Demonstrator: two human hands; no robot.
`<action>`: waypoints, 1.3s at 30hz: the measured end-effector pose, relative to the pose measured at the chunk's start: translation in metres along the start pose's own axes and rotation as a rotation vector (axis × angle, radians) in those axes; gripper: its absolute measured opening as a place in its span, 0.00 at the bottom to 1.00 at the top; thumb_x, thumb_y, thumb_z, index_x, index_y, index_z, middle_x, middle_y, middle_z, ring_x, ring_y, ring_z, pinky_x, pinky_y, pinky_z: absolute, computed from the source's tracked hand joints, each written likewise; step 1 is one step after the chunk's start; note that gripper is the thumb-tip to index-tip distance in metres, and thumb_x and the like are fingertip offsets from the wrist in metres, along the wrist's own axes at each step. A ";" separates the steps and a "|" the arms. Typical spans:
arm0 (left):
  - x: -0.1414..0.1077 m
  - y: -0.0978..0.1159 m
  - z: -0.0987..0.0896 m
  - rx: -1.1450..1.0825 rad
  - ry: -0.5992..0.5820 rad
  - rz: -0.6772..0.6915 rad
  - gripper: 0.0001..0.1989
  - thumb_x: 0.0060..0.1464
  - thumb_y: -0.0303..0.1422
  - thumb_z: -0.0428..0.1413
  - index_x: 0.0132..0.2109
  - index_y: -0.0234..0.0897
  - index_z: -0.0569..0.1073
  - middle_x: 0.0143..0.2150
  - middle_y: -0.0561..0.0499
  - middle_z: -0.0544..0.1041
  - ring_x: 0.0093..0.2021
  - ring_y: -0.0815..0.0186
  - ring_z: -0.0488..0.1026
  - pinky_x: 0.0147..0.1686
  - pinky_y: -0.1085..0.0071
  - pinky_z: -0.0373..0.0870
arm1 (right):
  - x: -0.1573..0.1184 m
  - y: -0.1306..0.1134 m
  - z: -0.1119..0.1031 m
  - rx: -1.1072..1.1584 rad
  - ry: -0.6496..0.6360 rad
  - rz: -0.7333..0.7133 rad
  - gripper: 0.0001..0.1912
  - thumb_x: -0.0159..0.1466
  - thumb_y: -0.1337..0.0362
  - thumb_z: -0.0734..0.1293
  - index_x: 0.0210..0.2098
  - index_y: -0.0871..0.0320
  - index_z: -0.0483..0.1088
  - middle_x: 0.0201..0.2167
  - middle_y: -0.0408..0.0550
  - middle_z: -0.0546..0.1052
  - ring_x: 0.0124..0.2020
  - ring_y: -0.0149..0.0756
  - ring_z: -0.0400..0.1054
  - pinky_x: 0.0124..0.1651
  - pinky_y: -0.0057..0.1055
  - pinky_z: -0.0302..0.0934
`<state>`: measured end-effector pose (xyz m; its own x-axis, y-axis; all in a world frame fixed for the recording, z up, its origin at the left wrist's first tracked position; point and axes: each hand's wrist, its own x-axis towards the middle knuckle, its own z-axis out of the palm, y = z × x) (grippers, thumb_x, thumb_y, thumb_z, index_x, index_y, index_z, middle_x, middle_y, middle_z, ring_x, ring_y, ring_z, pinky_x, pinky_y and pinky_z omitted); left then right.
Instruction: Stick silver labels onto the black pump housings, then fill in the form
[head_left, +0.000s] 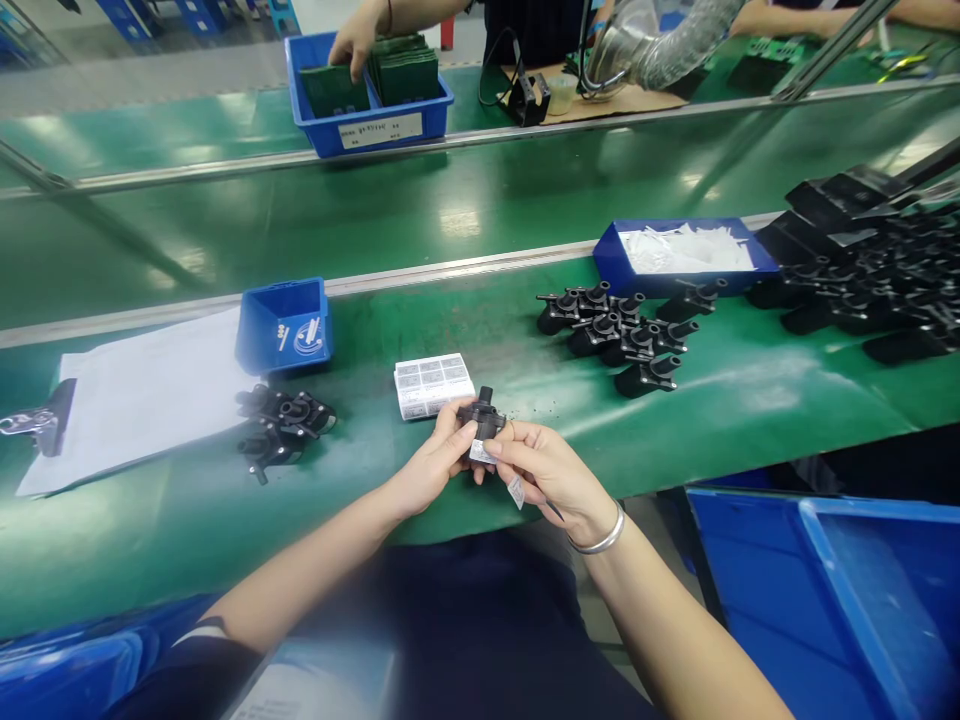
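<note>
A black pump-like part (486, 415) with its spout pointing up is held in my left hand (437, 457), whose fingers are wrapped round it. Fingertips of my right hand (551, 470) press on a white label (481, 452) on the part's side. A second small white label (516, 491) hangs from the fingers of my right hand, near a thin dark object (555, 511) that I cannot make out. Just behind my left hand lies a stack of printed label sheets (433, 385) on the green table (360, 500).
Several black parts (289, 425) stand at the left beside a clipboard with paper (150, 390) and a small blue bin (285, 325). More parts (634, 335) stand at the right, before a blue box of white scraps (682, 250). Across the line, a person's hand (358, 38) reaches into a bin.
</note>
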<state>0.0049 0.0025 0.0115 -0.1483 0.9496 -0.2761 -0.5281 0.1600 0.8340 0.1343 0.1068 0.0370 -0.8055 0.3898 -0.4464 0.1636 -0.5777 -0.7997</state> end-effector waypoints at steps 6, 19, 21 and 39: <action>0.001 0.001 0.001 0.003 0.000 -0.001 0.23 0.63 0.45 0.49 0.60 0.44 0.54 0.49 0.48 0.66 0.36 0.69 0.69 0.36 0.68 0.68 | -0.001 -0.003 0.000 0.007 -0.011 0.021 0.17 0.57 0.58 0.72 0.22 0.60 0.63 0.13 0.36 0.67 0.09 0.16 0.43 0.12 0.21 0.32; 0.000 0.006 0.005 0.006 0.001 0.039 0.26 0.59 0.37 0.56 0.59 0.44 0.52 0.44 0.50 0.66 0.36 0.68 0.70 0.34 0.68 0.68 | -0.004 -0.005 -0.005 -0.069 0.024 -0.012 0.16 0.59 0.54 0.71 0.27 0.60 0.66 0.15 0.37 0.68 0.10 0.17 0.47 0.11 0.17 0.38; 0.000 0.008 0.005 -0.024 0.013 0.061 0.27 0.59 0.37 0.56 0.60 0.44 0.52 0.42 0.51 0.67 0.34 0.68 0.71 0.32 0.68 0.68 | -0.006 -0.006 -0.011 -0.083 0.095 -0.063 0.16 0.60 0.54 0.71 0.38 0.59 0.68 0.16 0.35 0.68 0.10 0.18 0.48 0.11 0.17 0.40; 0.003 0.014 0.007 -0.178 0.043 0.141 0.23 0.64 0.50 0.41 0.48 0.35 0.63 0.36 0.48 0.71 0.25 0.69 0.68 0.27 0.68 0.67 | -0.019 0.006 -0.025 0.079 0.065 -0.024 0.13 0.62 0.57 0.70 0.38 0.59 0.67 0.14 0.34 0.64 0.10 0.18 0.43 0.13 0.19 0.33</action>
<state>0.0029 0.0090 0.0254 -0.2650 0.9462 -0.1858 -0.6383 -0.0277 0.7693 0.1646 0.1137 0.0302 -0.7698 0.4486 -0.4541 0.0970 -0.6210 -0.7778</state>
